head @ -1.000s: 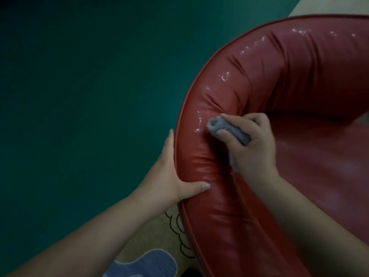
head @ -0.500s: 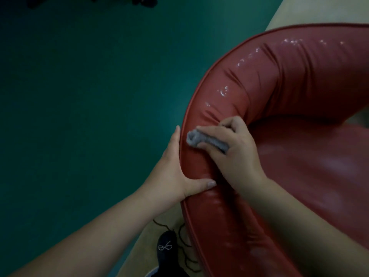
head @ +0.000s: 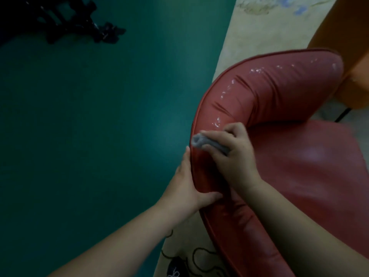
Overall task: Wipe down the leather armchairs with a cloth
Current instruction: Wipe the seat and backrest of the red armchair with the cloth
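Observation:
A red leather armchair [head: 279, 92] with a curved padded back fills the right side; wet streaks glint along its top. My right hand [head: 233, 154] grips a bunched grey cloth [head: 199, 141] and presses it on the back's outer left edge. My left hand [head: 187, 186] holds that same edge just below, fingers flat along the outside and thumb lying on the padded top. The seat cushion [head: 311, 166] lies to the right of both hands.
Dark green floor [head: 99, 136] spreads to the left. A pale patterned rug [head: 259, 27] runs under the chair. An orange piece of furniture [head: 349, 37] stands at the top right. A dark tangled shape [head: 79, 23] lies at the top left.
My right hand has slid the cloth leftward from the padded top to the outer edge of the back. The left hand keeps its hold. The view has pulled back and shifted.

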Demonstrator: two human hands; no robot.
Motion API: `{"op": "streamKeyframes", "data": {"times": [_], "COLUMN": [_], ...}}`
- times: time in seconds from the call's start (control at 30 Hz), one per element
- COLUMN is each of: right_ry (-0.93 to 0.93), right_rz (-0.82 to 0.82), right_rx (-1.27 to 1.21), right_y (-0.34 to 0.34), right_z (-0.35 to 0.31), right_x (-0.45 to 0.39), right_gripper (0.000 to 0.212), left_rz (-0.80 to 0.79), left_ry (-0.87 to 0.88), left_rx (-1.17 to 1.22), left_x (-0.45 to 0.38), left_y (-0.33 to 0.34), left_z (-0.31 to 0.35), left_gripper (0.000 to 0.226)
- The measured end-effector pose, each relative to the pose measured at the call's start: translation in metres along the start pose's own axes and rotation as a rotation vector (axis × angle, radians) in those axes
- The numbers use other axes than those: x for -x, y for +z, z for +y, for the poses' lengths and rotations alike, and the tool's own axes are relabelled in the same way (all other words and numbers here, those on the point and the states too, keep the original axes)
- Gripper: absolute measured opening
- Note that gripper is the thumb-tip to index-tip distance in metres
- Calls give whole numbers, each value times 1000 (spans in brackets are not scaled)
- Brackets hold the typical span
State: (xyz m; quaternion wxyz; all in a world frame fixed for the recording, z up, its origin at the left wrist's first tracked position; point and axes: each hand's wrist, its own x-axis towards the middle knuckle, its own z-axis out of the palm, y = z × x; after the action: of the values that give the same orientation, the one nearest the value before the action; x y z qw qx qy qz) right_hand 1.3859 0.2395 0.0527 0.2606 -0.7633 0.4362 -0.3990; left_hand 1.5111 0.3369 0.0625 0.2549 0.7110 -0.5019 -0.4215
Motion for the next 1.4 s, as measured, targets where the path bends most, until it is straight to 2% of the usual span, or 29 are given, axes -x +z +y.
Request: {"op": "streamKeyframes", "data": {"times": [0.07,0.17,0.2,0.23,0.3,0.37,0.53,0.63,0.77,1.0,1.17,1.3,1.4], "right_ry": [3,212,231,200,71,20,136,205,172,207,176,128,197], "right_rz": [-40,128,172,178,87,20,114,141,151,156,173,136,173], "right_rx": [37,18,-3,-18,-14,24,71,-4,-68,42,7,164,194], "right_y": [8,3,2,2,8,13,18,17,14,18,16,13,10], "right_z": [-3,10,13,14,10,12,36,45,41,71,68,78,88], "right_x": [-5,-8,-6,-3,2,-6,-68,-70,-34,-118,-84,-132,-172], "right_gripper": [32,32,32,32,33,33,32,32,35,32,32,29,28], "left_rz": [-12,-33,-39,-37,-12,6,-13,-20,-64,-93,-101,-96,-95], "left_ry": [21,26,28,33,48,59,64,69,99,129,129,147,151], "left_rx": [-7,-3,3,12,29,40,33,9,-35,-100,-101,-111,-79], "left_x": [-2,-5,-7,-10,-18,-29,-60,-74,-90,-122,-150,-169,-184], "left_y": [-2,-4,-4,-4,-5,-8,-19,-27,-40,-49,-50,-52,-52], "left_z": [-3,-9,-10,-12,-12,-9,1,6,14,27,39,41,39], "left_gripper": [134,139,139,139,137,134,129,129,128,128,126,122,119]}}
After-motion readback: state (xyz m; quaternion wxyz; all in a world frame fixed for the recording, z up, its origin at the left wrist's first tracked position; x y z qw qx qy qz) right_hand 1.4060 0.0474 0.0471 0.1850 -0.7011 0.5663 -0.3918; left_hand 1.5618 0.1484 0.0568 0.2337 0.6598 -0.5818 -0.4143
